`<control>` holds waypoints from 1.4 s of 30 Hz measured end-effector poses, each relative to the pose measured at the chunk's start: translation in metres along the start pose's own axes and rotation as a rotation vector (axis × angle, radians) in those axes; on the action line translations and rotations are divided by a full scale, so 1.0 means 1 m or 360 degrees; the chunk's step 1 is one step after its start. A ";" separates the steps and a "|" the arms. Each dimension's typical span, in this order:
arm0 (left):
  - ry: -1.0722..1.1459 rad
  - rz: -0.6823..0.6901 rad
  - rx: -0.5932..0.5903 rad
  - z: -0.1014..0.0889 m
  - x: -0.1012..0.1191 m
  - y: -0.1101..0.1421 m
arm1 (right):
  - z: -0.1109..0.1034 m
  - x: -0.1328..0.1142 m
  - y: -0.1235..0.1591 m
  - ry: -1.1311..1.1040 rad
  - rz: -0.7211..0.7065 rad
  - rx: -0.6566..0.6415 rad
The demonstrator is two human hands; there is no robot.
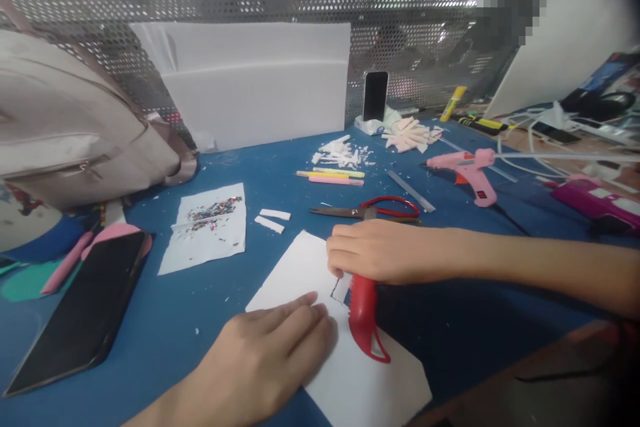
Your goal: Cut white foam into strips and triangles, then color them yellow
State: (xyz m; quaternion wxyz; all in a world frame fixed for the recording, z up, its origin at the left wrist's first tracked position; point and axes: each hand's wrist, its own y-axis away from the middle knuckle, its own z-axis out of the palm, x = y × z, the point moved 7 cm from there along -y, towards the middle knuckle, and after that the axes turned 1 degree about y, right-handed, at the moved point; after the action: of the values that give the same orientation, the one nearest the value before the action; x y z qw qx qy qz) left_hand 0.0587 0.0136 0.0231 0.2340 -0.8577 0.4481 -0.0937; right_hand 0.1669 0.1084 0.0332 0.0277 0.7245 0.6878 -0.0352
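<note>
My left hand (pixel 280 353) lies on a white sheet of board (pixel 370 393), pressing down with its fingers stretched out. My right hand (pixel 375 250) is closed round the upper end of a red cutter (pixel 363 320), whose tip is hidden under the fingers. The cutter's wide handle end points toward me over the board. Between the hands, a small dark-outlined patch shows on the board by a cut edge. Just beyond my right hand lies a pair of scissors (pixel 390 205) with red handles. Two white strips (pixel 275 215) lie past the board's far corner.
A paper with colourful bits (pixel 205 247) lies to the left, near a dark phone (pixel 85 313) and a backpack (pixel 75 127). White scraps (pixel 340 152) and pens (pixel 330 175) are farther back. A pink glue gun (pixel 467 170) sits at right. A phone (pixel 375 95) stands upright behind.
</note>
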 end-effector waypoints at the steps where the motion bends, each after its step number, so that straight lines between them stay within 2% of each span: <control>1: 0.0002 0.0000 -0.0008 0.000 0.000 -0.001 | 0.000 -0.001 0.001 -0.0010 0.0007 -0.0001; 7: 0.0015 -0.0009 -0.0085 0.004 0.001 0.003 | 0.002 0.001 0.013 -0.0207 0.0104 0.0079; 10: 0.0152 -0.0047 -0.0138 0.003 -0.002 0.005 | -0.006 0.011 0.020 -0.0506 0.0289 0.0200; 13: 0.0765 -0.0495 -0.0198 0.002 -0.027 -0.001 | -0.012 0.025 0.023 -0.1051 0.0623 0.0323; 14: 0.0990 -0.0696 -0.0186 0.002 -0.037 -0.004 | -0.012 0.028 0.022 -0.1245 0.0698 0.0357; 16: 0.1196 -0.0954 -0.0105 0.001 -0.053 -0.011 | -0.012 0.031 0.017 -0.1553 0.0779 0.0444; 21: 0.1461 -0.1247 0.0032 0.010 -0.071 -0.028 | -0.004 0.032 0.002 -0.2046 0.0935 0.0636; 24: 0.1564 -0.1302 0.0049 0.016 -0.072 -0.029 | -0.002 0.028 -0.007 -0.2186 0.0906 0.0666; 27: 0.1561 -0.1291 0.0090 0.014 -0.075 -0.027 | -0.001 0.026 -0.009 -0.2323 0.0930 0.0683; 30: 0.1539 -0.1202 0.0150 0.006 -0.075 -0.028 | 0.003 0.021 -0.012 -0.2619 0.0910 0.0644; 34: 0.1553 -0.1028 0.0183 -0.004 -0.072 -0.033 | 0.008 0.009 -0.014 -0.2993 0.0763 0.0607; 36: 0.1585 -0.0960 0.0187 -0.007 -0.076 -0.039 | 0.008 0.008 -0.013 -0.3103 0.0693 0.0701; 38: 0.1590 -0.0947 0.0214 -0.007 -0.090 -0.047 | 0.004 0.014 -0.008 -0.3112 0.0670 0.0896; 40: 0.1515 -0.1007 0.0255 -0.001 -0.116 -0.060 | -0.004 0.026 -0.002 -0.3013 0.0693 0.1138; 42: 0.1391 -0.1061 0.0215 0.013 -0.146 -0.079 | -0.014 0.038 0.005 -0.2856 0.0738 0.1337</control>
State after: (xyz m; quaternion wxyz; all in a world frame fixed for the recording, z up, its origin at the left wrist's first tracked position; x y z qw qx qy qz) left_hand 0.0356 0.1753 0.0567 0.0383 -0.8174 0.2007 -0.5386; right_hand 0.1736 0.1470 0.0440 0.2829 0.4974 0.1879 -0.7983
